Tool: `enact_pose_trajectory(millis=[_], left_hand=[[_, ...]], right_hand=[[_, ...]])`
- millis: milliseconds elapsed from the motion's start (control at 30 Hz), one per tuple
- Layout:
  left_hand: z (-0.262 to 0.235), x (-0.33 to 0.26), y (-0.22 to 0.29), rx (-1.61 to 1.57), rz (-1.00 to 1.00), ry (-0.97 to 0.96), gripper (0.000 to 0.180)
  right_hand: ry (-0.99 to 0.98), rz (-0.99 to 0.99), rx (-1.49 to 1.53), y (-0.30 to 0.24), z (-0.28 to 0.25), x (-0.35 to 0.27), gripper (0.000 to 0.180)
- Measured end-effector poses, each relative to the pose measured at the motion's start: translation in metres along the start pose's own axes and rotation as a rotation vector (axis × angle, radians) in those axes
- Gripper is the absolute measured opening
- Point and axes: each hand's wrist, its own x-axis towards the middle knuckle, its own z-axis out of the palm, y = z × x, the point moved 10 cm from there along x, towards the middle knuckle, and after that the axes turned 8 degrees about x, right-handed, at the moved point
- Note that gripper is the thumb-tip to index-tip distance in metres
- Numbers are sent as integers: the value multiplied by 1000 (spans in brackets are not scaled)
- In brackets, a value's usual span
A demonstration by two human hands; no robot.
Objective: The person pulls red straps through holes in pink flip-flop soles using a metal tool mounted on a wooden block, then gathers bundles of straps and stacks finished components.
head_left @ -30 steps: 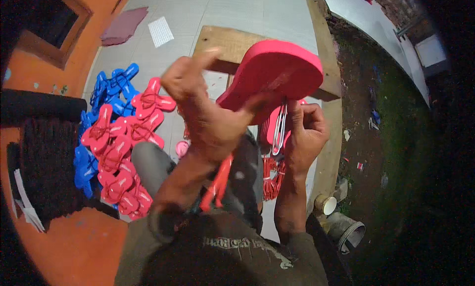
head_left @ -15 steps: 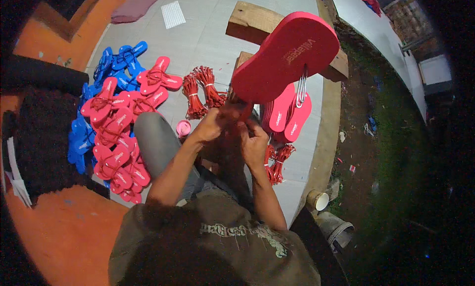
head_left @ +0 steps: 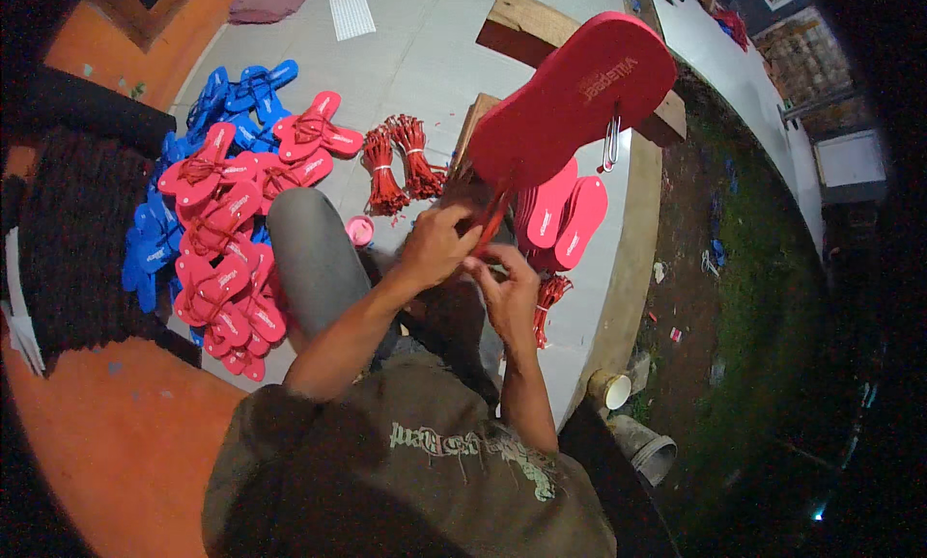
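Note:
A large red flip-flop sole [head_left: 572, 99] stands tilted up in front of me, a metal wire hook [head_left: 611, 143] hanging from its right edge. A red strap [head_left: 492, 220] runs down from its underside to my hands. My left hand [head_left: 439, 244] pinches the lower end of that strap. My right hand [head_left: 507, 288] sits just below and right of it, fingers closed at the strap's end. Both hands meet over my lap, above my grey trouser knee [head_left: 309, 249].
A heap of finished red sandals [head_left: 227, 259] and blue sandals [head_left: 154, 239] lies at my left. Bundles of red straps [head_left: 396, 162] and a stack of red soles [head_left: 560, 220] rest on the tiled floor by a wooden block [head_left: 526, 22]. Beyond the floor's right edge lies a dirt drop.
My left hand has come down from head height to join the right at the strap. The sole has swung up and to the right.

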Motion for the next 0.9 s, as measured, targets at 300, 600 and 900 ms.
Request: enact_pose_trajectory(millis=[300,600,900], left_hand=[[-22,-23,66,262,665,51,21],[-71,-18,67,-125,609,234,21],[-70,23,-46,-1154,-251,170,40]], right_hand=[[-143,168,75,-15,5,-27,17],[-165,379,502,32,35,-3,23],[276,245,601,26,-83,-20,13]])
